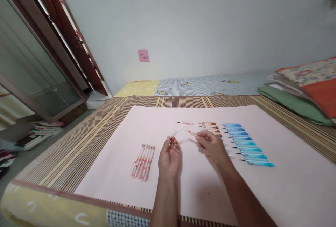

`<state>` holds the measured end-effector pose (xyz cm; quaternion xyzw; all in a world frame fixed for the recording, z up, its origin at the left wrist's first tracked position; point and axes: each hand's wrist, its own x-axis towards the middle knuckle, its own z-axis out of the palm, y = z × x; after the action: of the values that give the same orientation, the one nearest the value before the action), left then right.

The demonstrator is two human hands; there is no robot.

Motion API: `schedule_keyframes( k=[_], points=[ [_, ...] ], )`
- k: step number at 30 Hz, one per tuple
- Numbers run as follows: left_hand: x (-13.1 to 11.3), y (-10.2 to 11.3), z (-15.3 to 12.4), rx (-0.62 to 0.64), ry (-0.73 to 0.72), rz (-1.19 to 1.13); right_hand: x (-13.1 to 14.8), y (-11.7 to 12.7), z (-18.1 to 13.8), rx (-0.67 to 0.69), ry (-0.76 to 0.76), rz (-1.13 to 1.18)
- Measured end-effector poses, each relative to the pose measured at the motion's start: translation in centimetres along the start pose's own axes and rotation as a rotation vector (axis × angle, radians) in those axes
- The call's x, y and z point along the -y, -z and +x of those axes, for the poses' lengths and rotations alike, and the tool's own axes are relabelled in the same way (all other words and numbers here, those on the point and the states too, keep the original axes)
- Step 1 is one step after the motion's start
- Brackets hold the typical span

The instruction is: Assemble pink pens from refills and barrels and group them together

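Low over the pink sheet, my left hand [170,155] is closed around the lower end of a slim white stick [177,131] that looks like a pen refill and points up to the right. My right hand [211,145] pinches a clear, pink-patterned pen barrel [192,133], its free end aimed at the stick. The two pieces are apart. Beyond them lies a single pinkish pen [187,122] with a dark tip. Brown-and-cream pens [208,127] are partly covered by my right hand. Several clear pens with pink patterns [143,164] lie side by side left of my left hand.
A column of several blue pens [248,144] with dark tips lies to the right. The pink sheet [112,171] covers much of a striped mat [78,153]. Folded cloths [296,104] are stacked at the right, and a wall [196,27] with a pink note [143,55] stands behind.
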<state>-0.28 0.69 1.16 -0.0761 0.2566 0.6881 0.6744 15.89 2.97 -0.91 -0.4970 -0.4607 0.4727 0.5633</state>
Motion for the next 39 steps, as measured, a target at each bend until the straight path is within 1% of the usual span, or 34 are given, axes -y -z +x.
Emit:
schedule_keyframes(
  k=[2,4,6,9,17,21,26,30,35,39],
  points=[
    [0.1,-0.1,-0.1,-0.005,0.000,0.006,1.1,0.6,-0.6,-0.011,-0.046,0.248],
    [0.3,-0.2,-0.3,-0.005,-0.006,0.020,2.3,0.9,-1.0,-0.026,-0.040,0.387],
    [0.5,-0.3,-0.3,-0.001,-0.022,0.046,3.0,1.0,-1.3,-0.060,-0.005,0.441],
    [0.6,-0.1,-0.3,0.019,-0.050,0.086,3.4,1.1,-1.2,-0.094,0.048,0.460],
    [0.8,0.6,0.2,0.098,-0.114,0.184,3.7,2.1,-1.2,-0.066,0.076,0.362],
    [0.8,0.7,0.2,0.113,-0.131,0.211,4.0,2.3,-1.3,-0.081,0.089,0.326],
    [0.9,0.6,0.0,0.128,-0.124,0.231,3.6,2.5,-1.2,-0.095,0.082,0.234],
    [0.8,0.6,0.0,0.137,-0.126,0.238,3.4,2.7,-1.2,-0.065,0.070,0.154],
    [0.7,0.9,0.0,0.177,-0.140,0.283,4.3,2.9,-1.5,-0.048,0.127,0.035],
    [0.9,1.0,-0.1,0.215,-0.117,0.341,4.7,2.7,-1.8,0.005,0.118,0.012]
  ],
)
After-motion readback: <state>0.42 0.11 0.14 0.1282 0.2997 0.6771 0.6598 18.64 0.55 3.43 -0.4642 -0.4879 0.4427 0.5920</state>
